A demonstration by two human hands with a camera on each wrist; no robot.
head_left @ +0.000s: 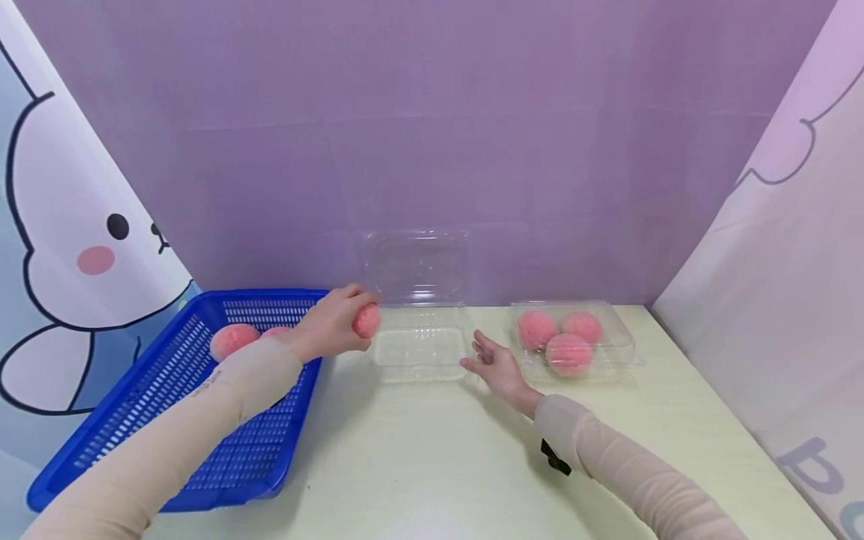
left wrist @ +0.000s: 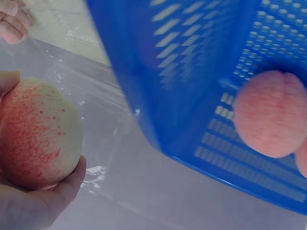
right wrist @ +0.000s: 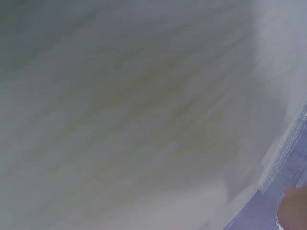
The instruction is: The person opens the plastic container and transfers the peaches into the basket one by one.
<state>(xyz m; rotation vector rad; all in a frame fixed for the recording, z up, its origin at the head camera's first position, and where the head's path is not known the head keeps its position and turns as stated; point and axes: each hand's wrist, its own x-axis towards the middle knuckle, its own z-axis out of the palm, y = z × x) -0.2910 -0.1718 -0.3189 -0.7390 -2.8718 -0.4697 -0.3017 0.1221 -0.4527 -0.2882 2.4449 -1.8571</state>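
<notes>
My left hand grips a pink peach beside the left edge of an open clear plastic clamshell box. The box's lid stands raised at the back, and its base holds nothing. In the left wrist view the held peach shows red speckles fading to pale yellow, with fingers and thumb around it. At the right side of the open box is my right hand, fingers loosely spread and holding nothing. Mostly blurred pale fabric fills the right wrist view, with a bit of the hand at the corner.
A blue plastic basket stands at the left with more peaches inside, partly hidden by my left arm. To the right sits a second clear box holding three peaches. A purple cloth wall rises behind the table.
</notes>
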